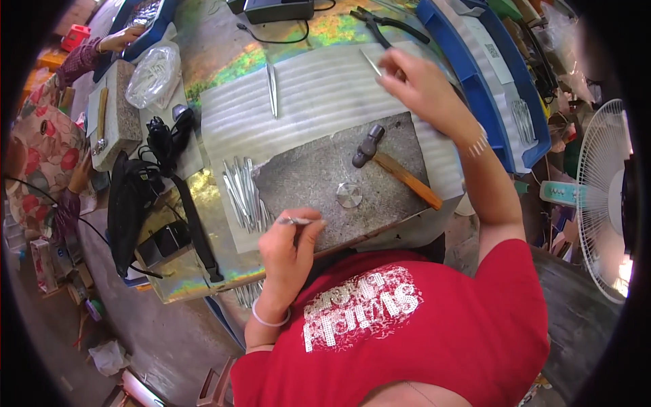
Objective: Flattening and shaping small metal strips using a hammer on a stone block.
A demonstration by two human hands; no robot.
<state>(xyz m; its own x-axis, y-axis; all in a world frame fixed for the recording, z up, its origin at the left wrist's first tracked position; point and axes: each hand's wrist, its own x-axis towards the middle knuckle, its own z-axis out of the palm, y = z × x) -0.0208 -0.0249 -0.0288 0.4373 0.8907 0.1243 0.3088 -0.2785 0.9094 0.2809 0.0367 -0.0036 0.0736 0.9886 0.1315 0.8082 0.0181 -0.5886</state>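
Observation:
My left hand [288, 251] is closed in a pinch on a slim silver metal piece [297, 221], over the near left edge of a dark stone slab [305, 176]. My right hand [420, 91] is above the far right of the white foam sheet [227, 108], its fingers curled round the end of a slim pointed metal piece [370, 62]. On the slab lie a round metal disc [349, 195] and a hammer [400, 176] with a wooden handle. Left of the slab is a pile of slim silver pieces [243, 193]; silver tweezers [272, 91] lie farther back on the foam.
Black-handled pliers [380, 26] lie at the back, beside a long blue tray [478, 81]. A black bag with a strap [129, 210] and a clear plastic bag [154, 74] are at left. Another person's hand [123, 39] reaches to a blue bin. A white fan [603, 197] stands at right.

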